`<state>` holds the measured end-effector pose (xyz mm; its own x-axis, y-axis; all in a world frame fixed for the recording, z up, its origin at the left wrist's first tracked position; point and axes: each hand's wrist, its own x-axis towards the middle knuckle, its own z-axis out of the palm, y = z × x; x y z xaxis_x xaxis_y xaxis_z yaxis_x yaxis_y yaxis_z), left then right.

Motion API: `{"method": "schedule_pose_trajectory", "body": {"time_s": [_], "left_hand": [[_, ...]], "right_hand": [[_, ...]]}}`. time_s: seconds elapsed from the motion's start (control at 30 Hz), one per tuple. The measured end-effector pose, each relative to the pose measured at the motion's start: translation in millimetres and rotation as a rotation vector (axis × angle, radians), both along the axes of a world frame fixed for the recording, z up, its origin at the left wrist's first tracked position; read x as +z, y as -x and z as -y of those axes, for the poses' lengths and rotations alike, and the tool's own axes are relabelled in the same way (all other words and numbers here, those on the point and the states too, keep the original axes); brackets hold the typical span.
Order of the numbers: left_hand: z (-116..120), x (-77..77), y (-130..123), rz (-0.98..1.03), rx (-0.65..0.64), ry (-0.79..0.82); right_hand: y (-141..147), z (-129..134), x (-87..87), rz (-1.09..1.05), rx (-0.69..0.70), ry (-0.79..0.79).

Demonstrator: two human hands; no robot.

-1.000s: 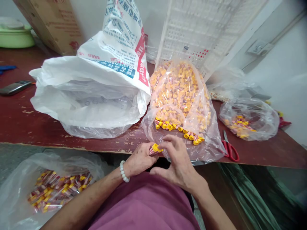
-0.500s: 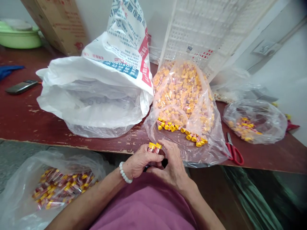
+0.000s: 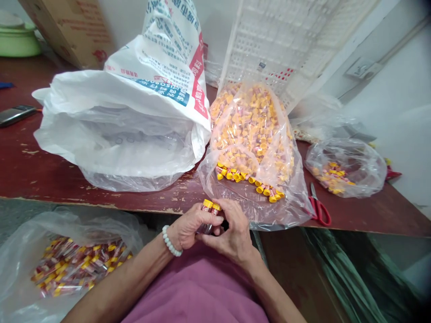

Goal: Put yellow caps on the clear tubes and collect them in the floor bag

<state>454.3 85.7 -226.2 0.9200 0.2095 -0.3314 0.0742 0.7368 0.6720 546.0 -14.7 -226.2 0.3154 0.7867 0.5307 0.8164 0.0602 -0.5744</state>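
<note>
My left hand (image 3: 191, 226), with a pale bead bracelet at the wrist, is closed around two small clear tubes (image 3: 206, 229) with yellow caps (image 3: 208, 203). The caps point up and away from me, just in front of the table edge. Against the same tubes, my right hand (image 3: 232, 229) is curled, its index finger by the right cap and its thumb near the lower ends. Beyond both hands, a clear plastic bag (image 3: 256, 215) lies on the table, full of yellow-capped tubes (image 3: 254, 130); some show at its mouth.
A large white printed sack (image 3: 191, 134) gapes open on the dark red table (image 3: 20, 170). Red-handled scissors (image 3: 319, 211) and a smaller bag (image 3: 373, 166) are at right. Below left, another plastic bag (image 3: 20, 264) holds filled tubes. A white perforated crate (image 3: 286, 40) leans behind.
The view has shifted, so the table's things appear slightly further left. My right index finger has bent closer over the right cap. Both tubes stay in my left hand.
</note>
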Motion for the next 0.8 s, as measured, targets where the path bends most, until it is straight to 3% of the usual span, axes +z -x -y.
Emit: {"method": "schedule_pose_trajectory", "body": {"time_s": [0.17, 0.27, 0.43, 0.57, 0.8], "left_hand": [[-4, 3.9, 3, -0.023, 0.001, 0.15], [-5, 6.0, 7, -0.037, -0.006, 0.211], [-2, 4.7, 10, -0.057, 0.003, 0.254], [-1, 2.1, 14, -0.08, 0.018, 0.29], [5, -14.8, 31, -0.117, 0.115, 0.335]], "right_hand": [[2, -1, -7.0, -0.502, 0.114, 0.098], [4, 0, -5.7, -0.64, 0.183, 0.109], [6, 0, -4.2, -0.608, 0.16, 0.145], [6, 0, -7.2, -0.461, 0.083, 0.138], [18, -7, -7.5, -0.221, 0.088, 0.24]]}}
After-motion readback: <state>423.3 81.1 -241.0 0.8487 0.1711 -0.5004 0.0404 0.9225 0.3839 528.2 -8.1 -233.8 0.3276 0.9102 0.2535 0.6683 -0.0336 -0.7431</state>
